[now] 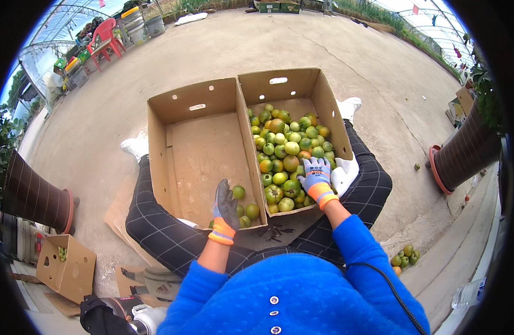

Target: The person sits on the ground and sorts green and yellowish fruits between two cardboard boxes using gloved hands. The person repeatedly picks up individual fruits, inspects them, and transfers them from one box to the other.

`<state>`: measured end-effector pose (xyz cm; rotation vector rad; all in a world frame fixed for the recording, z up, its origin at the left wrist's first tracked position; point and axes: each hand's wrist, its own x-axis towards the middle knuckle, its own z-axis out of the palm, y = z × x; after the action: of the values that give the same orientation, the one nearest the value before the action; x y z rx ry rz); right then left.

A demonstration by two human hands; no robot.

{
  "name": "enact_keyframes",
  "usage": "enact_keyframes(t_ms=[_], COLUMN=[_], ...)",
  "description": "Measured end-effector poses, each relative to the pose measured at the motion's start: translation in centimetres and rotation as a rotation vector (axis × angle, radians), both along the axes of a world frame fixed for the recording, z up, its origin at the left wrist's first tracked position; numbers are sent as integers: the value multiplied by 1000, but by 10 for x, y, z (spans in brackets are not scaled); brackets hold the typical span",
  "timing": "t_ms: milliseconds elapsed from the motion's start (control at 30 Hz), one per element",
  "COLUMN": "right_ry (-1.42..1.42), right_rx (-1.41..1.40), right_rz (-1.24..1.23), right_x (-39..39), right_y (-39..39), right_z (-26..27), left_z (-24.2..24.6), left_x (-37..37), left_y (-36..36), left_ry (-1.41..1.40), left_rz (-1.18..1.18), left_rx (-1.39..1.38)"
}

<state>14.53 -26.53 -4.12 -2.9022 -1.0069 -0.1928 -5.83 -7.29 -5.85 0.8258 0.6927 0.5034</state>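
Note:
Two cardboard boxes stand side by side between my legs. The right cardboard box (282,90) holds many green, yellowish and orange-tinged tomatoes (291,147). In the left cardboard box (198,155), several green tomatoes (252,210) lie in the near right corner. My left hand (227,205), in a grey and orange work glove, is over the near part of the left box beside these tomatoes, fingers extended, nothing seen in it. My right hand (317,173), in a matching glove, rests palm down on the tomatoes at the right box's near right side; whether it grips one is hidden.
Green tomatoes (404,260) lie on the floor at right, near a plastic bottle (468,293). Large brown planters (466,146) stand on both sides. At lower left are a smaller cardboard box (68,268), a grey bag (160,282) and a flask. A red chair (103,39) stands far left.

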Motion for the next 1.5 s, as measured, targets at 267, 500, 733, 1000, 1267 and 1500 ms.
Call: enact_keyframes(t_ms=[267, 500, 733, 1000, 1267, 1500], right_ry=[148, 181, 214, 360, 352, -117], right_rx=[520, 82, -344, -7, 661, 454], right_rz=[524, 95, 88, -98, 392, 272], right_x=[-90, -37, -31, -34, -89, -23], right_y=[44, 25, 27, 13, 47, 75], right_z=[48, 15, -15, 4, 79, 47], left_z=[24, 7, 9, -16, -5, 17], left_x=[-1, -3, 5, 3, -1, -6], left_y=[-19, -8, -9, -4, 0, -9], left_ry=[-342, -268, 101, -211, -700, -276], left_rz=[-434, -116, -14, -94, -203, -234], left_rx=[-14, -281, -58, -135, -1178, -420])
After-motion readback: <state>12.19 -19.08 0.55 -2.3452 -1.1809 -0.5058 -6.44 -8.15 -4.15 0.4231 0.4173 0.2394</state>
